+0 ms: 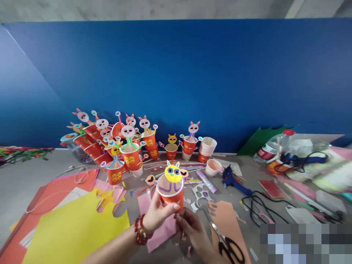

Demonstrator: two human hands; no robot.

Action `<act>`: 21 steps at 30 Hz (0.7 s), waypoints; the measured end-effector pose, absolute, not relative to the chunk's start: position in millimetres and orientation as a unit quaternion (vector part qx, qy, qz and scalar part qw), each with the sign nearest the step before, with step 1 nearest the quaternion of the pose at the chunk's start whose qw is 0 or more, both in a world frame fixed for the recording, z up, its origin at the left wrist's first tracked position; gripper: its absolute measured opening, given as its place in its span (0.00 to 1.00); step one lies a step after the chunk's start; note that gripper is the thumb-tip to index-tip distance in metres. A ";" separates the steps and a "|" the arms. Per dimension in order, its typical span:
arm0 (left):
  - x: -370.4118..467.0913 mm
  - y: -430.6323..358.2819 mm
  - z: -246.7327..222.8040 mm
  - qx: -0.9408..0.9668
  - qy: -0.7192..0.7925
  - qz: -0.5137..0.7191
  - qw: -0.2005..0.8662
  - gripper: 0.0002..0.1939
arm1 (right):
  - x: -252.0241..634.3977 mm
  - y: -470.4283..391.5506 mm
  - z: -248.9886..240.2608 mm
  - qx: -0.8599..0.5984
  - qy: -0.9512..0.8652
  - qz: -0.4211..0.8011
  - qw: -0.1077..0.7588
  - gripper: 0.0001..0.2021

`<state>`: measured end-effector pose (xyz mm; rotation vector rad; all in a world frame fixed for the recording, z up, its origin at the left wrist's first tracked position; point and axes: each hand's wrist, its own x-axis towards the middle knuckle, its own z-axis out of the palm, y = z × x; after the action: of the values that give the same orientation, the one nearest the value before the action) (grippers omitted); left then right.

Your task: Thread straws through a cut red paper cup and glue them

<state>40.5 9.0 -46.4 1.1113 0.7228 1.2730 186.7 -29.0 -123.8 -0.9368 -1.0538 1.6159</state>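
Observation:
A red paper cup (170,198) is held upright over the middle of the table by my left hand (159,216), its thumb across the front. A yellow animal face with blue eyes (173,173) stands at the cup's rim. Purple strips curve inside the cup, and round orange paws with dark hearts stick out at both sides. Just under the cup's base, my right hand (192,229) has its fingers curled and pressed together. Whether they touch the cup or pinch a small piece is hidden.
Finished animal cups (130,156) crowd the back left. Stacked cups (207,148) stand behind. Scissors (222,238) lie on orange paper at right, near a blue glue gun (233,180) with a looping black cord. Yellow paper (79,227) covers the left; a bottle (275,146) stands back right.

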 end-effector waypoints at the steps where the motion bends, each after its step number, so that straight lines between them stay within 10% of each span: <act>1: 43.1 7.4 -49.2 0.480 0.315 0.547 0.610 0.27 | 187.9 -29.0 -123.0 -0.386 -0.435 0.654 0.484 0.21; 21: 46.4 10.0 -63.5 0.466 0.299 0.545 0.630 0.26 | 187.4 -31.5 -109.2 -0.433 -0.490 0.599 0.461 0.24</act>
<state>46.4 10.0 -63.5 1.0672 0.6838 1.2482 187.4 -31.5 -109.2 -1.0646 -1.2061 1.4745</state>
